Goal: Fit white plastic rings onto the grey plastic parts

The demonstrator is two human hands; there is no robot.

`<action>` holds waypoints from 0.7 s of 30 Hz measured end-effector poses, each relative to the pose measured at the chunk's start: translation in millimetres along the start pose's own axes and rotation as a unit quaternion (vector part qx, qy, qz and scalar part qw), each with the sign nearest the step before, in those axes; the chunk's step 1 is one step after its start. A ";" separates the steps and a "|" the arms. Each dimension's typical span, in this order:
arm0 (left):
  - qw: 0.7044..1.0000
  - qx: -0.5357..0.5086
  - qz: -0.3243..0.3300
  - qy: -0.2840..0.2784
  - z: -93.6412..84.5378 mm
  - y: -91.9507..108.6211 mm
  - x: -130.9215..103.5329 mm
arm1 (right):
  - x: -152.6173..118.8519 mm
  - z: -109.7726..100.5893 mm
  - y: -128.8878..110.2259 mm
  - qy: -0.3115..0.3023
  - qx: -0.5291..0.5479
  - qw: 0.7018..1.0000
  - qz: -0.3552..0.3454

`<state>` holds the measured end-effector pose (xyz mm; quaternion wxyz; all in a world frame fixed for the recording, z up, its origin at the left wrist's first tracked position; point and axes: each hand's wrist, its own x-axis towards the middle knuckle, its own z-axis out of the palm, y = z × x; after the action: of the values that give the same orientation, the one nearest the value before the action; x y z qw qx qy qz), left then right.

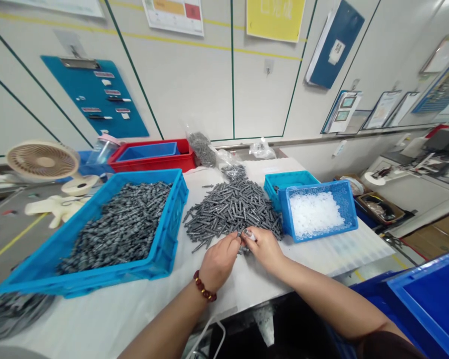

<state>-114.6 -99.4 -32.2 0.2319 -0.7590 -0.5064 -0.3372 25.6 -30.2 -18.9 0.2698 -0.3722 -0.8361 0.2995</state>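
Observation:
Both hands meet at the near edge of a pile of dark grey rod-like parts on the white table top. My left hand, with a beaded bracelet at its wrist, pinches a small grey part. My right hand is closed around a small whitish piece, its fingertips touching those of the left. To the left, a large blue crate holds many grey parts with rings on them. On the right, a tilted blue bin holds small white rings.
A teal bin stands behind the blue bin. Farther back are a red crate, plastic bags and a beige fan. Dark blue crates stand at the lower right. A white cable hangs at the near table edge.

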 end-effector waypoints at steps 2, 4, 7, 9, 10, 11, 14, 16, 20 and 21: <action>1.000 0.006 0.005 0.003 0.5 -1.0 -1.1 | 0.1 0.6 -2.8 0.003 -0.022 1.000 0.015; 1.000 0.009 0.007 -0.002 1.2 -2.2 -2.3 | 0.6 1.9 -4.6 0.008 -0.047 0.998 0.031; 1.000 0.018 0.009 -0.015 2.2 -3.6 -3.8 | 1.7 4.6 -5.6 0.018 -0.081 0.995 0.048; 0.999 0.029 0.013 -0.021 2.3 -3.7 -4.2 | 2.3 6.4 -5.7 0.028 -0.093 0.994 0.052; 0.999 0.036 0.016 -0.022 2.2 -3.4 -4.3 | 2.5 7.2 -5.8 0.033 -0.094 0.994 0.051; 0.999 0.043 0.018 -0.023 2.0 -3.0 -4.3 | 2.5 7.9 -5.8 0.039 -0.093 0.994 0.048; 0.998 0.061 0.027 -0.019 1.7 -1.4 -4.1 | 2.2 9.2 -5.5 0.049 -0.076 0.995 0.041; 0.998 0.059 0.035 -0.018 2.1 -0.7 -4.0 | 1.6 9.4 -5.2 0.054 -0.061 0.996 0.044; 0.998 0.038 0.043 -0.014 4.8 -1.2 -5.4 | -0.5 8.3 -5.1 0.067 -0.036 0.996 0.052; 0.998 0.032 0.044 -0.014 5.7 -1.6 -6.1 | -1.1 7.9 -5.2 0.071 -0.032 0.995 0.054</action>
<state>-116.1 -98.5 -40.5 0.2634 -0.7772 -0.4864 -0.3001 18.5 -36.2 -20.9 0.2996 -0.4459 -0.8026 0.2592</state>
